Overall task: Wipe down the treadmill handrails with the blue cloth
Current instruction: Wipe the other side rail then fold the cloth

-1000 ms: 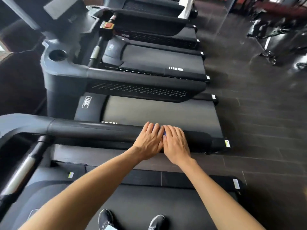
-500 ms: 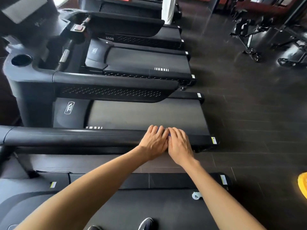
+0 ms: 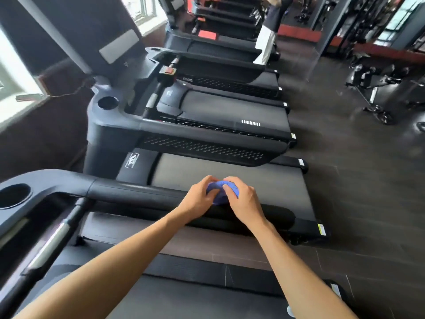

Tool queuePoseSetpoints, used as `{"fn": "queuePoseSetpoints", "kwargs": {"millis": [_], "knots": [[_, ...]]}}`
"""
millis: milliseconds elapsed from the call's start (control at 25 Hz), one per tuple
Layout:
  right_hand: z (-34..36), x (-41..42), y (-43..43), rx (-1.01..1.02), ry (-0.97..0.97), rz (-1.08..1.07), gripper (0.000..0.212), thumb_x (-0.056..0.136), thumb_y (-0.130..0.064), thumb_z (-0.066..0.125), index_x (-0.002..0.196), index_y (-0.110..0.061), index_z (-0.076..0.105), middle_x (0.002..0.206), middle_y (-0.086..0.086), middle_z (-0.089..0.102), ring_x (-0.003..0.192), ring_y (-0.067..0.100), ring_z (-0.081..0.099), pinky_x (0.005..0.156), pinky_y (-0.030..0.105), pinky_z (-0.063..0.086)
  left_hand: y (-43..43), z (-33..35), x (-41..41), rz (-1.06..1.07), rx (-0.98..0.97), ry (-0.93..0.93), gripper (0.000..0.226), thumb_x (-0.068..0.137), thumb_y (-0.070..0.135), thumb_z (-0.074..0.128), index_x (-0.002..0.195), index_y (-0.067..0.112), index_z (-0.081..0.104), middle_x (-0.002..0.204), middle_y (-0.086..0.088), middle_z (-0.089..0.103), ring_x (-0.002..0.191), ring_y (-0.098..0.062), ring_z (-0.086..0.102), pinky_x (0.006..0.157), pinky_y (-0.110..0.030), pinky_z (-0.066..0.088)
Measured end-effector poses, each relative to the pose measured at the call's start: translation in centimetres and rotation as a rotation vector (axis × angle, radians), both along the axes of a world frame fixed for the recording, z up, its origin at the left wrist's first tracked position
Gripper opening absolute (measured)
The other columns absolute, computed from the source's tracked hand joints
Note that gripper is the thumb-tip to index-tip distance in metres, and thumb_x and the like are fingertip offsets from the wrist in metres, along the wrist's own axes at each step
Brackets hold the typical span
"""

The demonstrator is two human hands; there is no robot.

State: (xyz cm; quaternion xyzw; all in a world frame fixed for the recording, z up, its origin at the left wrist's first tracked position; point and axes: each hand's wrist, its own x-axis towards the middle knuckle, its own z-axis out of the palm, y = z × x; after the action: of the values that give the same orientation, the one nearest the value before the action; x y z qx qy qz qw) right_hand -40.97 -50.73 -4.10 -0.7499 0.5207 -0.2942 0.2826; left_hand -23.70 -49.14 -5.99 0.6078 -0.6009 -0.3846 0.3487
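Note:
The blue cloth (image 3: 219, 191) is bunched up between both hands, just above the black handrail (image 3: 142, 196) of the treadmill I stand on. My left hand (image 3: 198, 199) grips the cloth's left side with curled fingers. On the cloth's right side, my right hand (image 3: 244, 199) pinches it from above. The rail runs from a grey console arm at the left to a rounded end at the right (image 3: 280, 215). Most of the cloth is hidden by the fingers.
A cup holder (image 3: 13, 195) sits in the console at the left, with a metal grip bar (image 3: 51, 240) below it. More treadmills (image 3: 218, 116) line up ahead. A person in white trousers (image 3: 265, 46) stands far back. Gym benches (image 3: 377, 88) stand on the dark floor at right.
Both hands lay flat side by side on the rail, hiding the cloth; now their fingers are curled and the cloth is gathered up and visible. The view has tilted up.

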Motion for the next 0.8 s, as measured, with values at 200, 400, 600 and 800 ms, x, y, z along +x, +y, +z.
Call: {"fn": "queuePoseSetpoints", "kwargs": {"millis": [200, 400, 600, 800], "knots": [[1.3, 8.0, 0.5, 0.080, -0.117, -0.022, 0.016, 0.092, -0.029, 0.070, 0.106, -0.023, 0.068, 0.094, -0.014, 0.069, 0.083, -0.003, 0.064, 0.068, 0.009, 0.047, 3.7, 1.3, 9.1, 0.194, 0.007, 0.265, 0.006, 0.101, 0.022, 0.060, 0.107, 0.024, 0.060, 0.083, -0.010, 0.068, 0.070, -0.015, 0.058, 0.066, -0.032, 0.049], [1.8, 18.2, 2.8, 0.139, -0.103, 0.251, 0.039, 0.080, -0.025, 0.083, 0.114, -0.021, 0.064, 0.103, -0.012, 0.068, 0.091, -0.010, 0.061, 0.078, 0.004, 0.044, 9.4, 1.0, 18.0, 0.430, -0.021, 0.421, 0.016, 0.096, 0.031, 0.060, 0.108, 0.022, 0.062, 0.094, -0.020, 0.071, 0.079, -0.021, 0.067, 0.074, -0.043, 0.058], [0.9, 28.4, 6.1, 0.129, -0.063, 0.603, 0.043, 0.074, -0.014, 0.068, 0.116, -0.021, 0.061, 0.111, -0.006, 0.068, 0.100, 0.002, 0.063, 0.088, 0.014, 0.047, 16.6, 0.2, 25.2, 0.758, -0.101, 0.485, 0.020, 0.095, 0.041, 0.062, 0.108, 0.026, 0.062, 0.095, -0.006, 0.070, 0.083, -0.014, 0.063, 0.077, -0.036, 0.053], [0.7, 36.0, 7.7, 0.219, -0.198, 0.715, 0.013, 0.088, -0.031, 0.062, 0.091, -0.020, 0.069, 0.081, -0.007, 0.071, 0.075, 0.007, 0.064, 0.073, 0.030, 0.052, 22.5, 0.4, 28.2, 0.865, -0.169, 0.428, 0.033, 0.088, 0.016, 0.074, 0.119, 0.011, 0.061, 0.106, -0.003, 0.072, 0.090, 0.000, 0.064, 0.083, -0.022, 0.052]]}}
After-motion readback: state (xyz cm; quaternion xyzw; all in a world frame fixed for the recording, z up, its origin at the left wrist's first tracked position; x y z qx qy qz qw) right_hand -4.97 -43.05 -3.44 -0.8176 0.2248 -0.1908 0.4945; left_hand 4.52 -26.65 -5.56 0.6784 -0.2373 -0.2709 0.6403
